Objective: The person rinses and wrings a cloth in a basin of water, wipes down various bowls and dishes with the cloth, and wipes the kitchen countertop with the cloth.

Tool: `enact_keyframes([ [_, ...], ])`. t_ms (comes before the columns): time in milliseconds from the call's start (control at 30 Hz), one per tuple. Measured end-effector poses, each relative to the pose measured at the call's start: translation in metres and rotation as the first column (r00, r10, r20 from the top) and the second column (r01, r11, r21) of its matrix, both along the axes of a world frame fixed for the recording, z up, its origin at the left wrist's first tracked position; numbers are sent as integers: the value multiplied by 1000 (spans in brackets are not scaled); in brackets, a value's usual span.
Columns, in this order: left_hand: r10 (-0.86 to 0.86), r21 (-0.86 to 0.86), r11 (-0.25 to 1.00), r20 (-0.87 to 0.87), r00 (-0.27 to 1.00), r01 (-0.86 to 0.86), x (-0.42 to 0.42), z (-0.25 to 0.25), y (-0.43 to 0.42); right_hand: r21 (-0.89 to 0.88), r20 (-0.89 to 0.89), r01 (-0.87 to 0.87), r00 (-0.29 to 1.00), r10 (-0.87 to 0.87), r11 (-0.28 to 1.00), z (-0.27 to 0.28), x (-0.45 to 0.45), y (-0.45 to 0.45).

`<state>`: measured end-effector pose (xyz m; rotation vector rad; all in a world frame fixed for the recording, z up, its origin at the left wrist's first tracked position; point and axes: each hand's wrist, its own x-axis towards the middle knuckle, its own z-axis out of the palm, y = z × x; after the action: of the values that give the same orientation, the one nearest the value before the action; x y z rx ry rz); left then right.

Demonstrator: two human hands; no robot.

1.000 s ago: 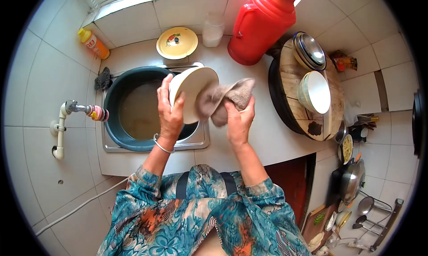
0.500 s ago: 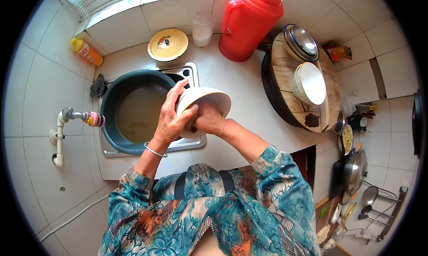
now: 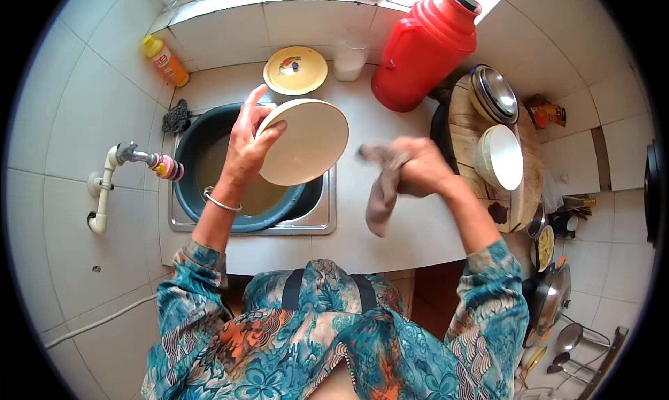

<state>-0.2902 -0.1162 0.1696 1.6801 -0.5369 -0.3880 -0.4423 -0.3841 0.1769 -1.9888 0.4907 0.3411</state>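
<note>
My left hand (image 3: 245,139) grips the rim of a white bowl (image 3: 306,142), thumb inside and fingers behind it. The bowl is tilted, its inside facing me, above the right edge of a dark green basin (image 3: 182,191) of cloudy water. Off to the right, over the counter, my right hand (image 3: 421,166) is closed on a greyish-brown cloth (image 3: 382,198) that hangs down. The hand and cloth are slightly blurred. Beyond my right hand, stacked white bowls (image 3: 503,157) and metal bowls (image 3: 499,93) rest on a round wooden board (image 3: 468,125).
A red thermos (image 3: 425,55), a glass (image 3: 350,60) and a yellow lid (image 3: 295,71) stand along the back of the counter. At the left are an orange bottle (image 3: 166,60), a black scrubber (image 3: 175,118) and a wall tap (image 3: 143,156). A lidded pan (image 3: 550,295) sits at the right.
My right hand has come out of the bowl and moved right with the cloth. My left hand has turned the bowl's inside towards me and shifted slightly left. The camera view has shifted too.
</note>
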Motion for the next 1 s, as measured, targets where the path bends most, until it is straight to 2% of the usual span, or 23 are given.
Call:
enact_keyframes([
  [33, -48, 22, 999, -18, 999, 49, 1, 5, 3, 243, 219, 56, 969, -111, 968, 1, 1, -7],
  [67, -133, 57, 989, -12, 991, 134, 0, 9, 3, 271, 356, 25, 926, -124, 962, 10, 3, -17],
  [100, -221, 90, 971, -6, 975, 221, -1, 14, 2, 232, 413, 0, 905, -98, 973, 26, 8, -14],
  [133, -308, 122, 944, -1, 952, 305, -2, 16, -1, 211, 420, -50, 906, -45, 976, 44, 12, -2],
  [167, -383, 71, 922, 6, 924, 381, -5, 17, -7, 190, 426, -100, 905, 9, 977, 53, 18, 14],
  [200, -454, 19, 891, 15, 891, 454, -12, 17, -16, -212, 638, -159, 725, 260, 964, 31, 25, 37],
  [233, -524, -31, 851, 32, 851, 524, -16, 18, -23, -423, 630, -144, 663, 404, 895, 23, 27, 55],
  [267, -579, -112, 813, -59, 813, 571, -22, 19, -26, -608, 600, -89, 599, 530, 789, 15, 28, 73],
  [300, -561, -97, 827, -82, 824, 554, -27, 21, -25, -629, 508, -96, 701, 501, 771, 21, 25, 82],
  [333, -540, -79, 842, -107, 835, 534, -33, 25, -23, -610, 549, -63, 685, 478, 790, 15, 24, 83],
  [467, -437, -86, 900, -170, 883, 428, -44, 14, -16, -449, 670, 2, 662, 335, 894, 3, 12, 79],
  [567, -344, -231, 932, -318, 883, 280, -44, 7, -13, -155, 710, 146, 704, 8, 977, -17, 5, 77],
  [600, -280, -302, 937, -358, 891, 173, -46, 4, -15, -60, 701, 217, 704, -114, 974, -22, 3, 79],
  [633, -258, -354, 928, -372, 892, 121, -46, 1, -16, 122, 668, 288, 684, -293, 950, -28, 1, 84],
  [700, -175, -388, 922, -381, 908, 15, -53, 2, -22, 458, 509, 409, 607, -610, 789, -37, 1, 97],
  [800, -29, -450, 878, -392, 919, -164, -64, -12, -35, 552, 471, 538, 429, -771, 637, -38, 2, 112],
  [867, 11, -460, 867, -370, 929, -193, -73, -16, -42, 618, 364, 596, 361, -859, 512, -48, 0, 119],
  [933, 78, -434, 875, -314, 946, -216, -82, -17, -49, 761, 245, 529, 303, -921, 376, -47, -4, 128],
  [967, 112, -409, 890, -230, 967, -201, -87, -17, -50, 820, 180, 487, 280, -943, 301, -47, -7, 133],
  [1000, 141, -386, 903, -143, 980, -187, -90, -19, -52, 853, 102, 457, 328, -939, 252, -52, -11, 137],
])
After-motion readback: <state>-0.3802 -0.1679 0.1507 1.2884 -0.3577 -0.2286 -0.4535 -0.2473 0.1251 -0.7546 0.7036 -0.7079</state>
